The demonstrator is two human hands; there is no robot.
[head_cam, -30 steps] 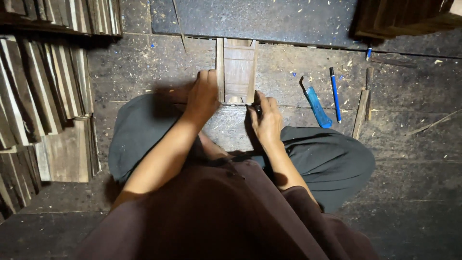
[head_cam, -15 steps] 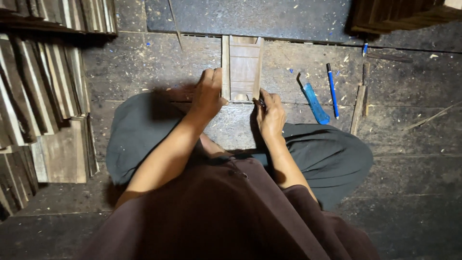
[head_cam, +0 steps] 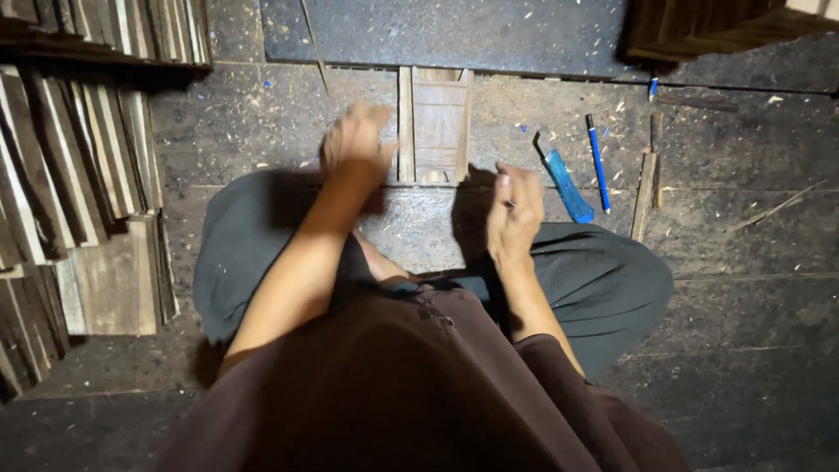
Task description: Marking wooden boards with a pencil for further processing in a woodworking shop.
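A small wooden frame piece (head_cam: 435,122), with two side rails and cross slats, lies flat on the dusty floor in front of my crossed legs. My left hand (head_cam: 354,147) is motion-blurred just left of it, lifted off the wood with fingers apart and nothing in them. My right hand (head_cam: 514,210) hovers by the piece's near right corner with its fingers curled together. Whether they pinch something small is too fine to tell.
A blue-handled cutter (head_cam: 566,182), a blue pen (head_cam: 598,163) and a wooden stick (head_cam: 645,182) lie on the floor to the right. Stacks of thin wooden boards (head_cam: 79,175) fill the left side. A dark slab (head_cam: 489,31) lies beyond the piece, with wooden slats (head_cam: 717,26) at top right.
My left hand has come off the wooden piece's left rail and moved left and up. My right hand has drawn back toward me. The piece stays where it was.
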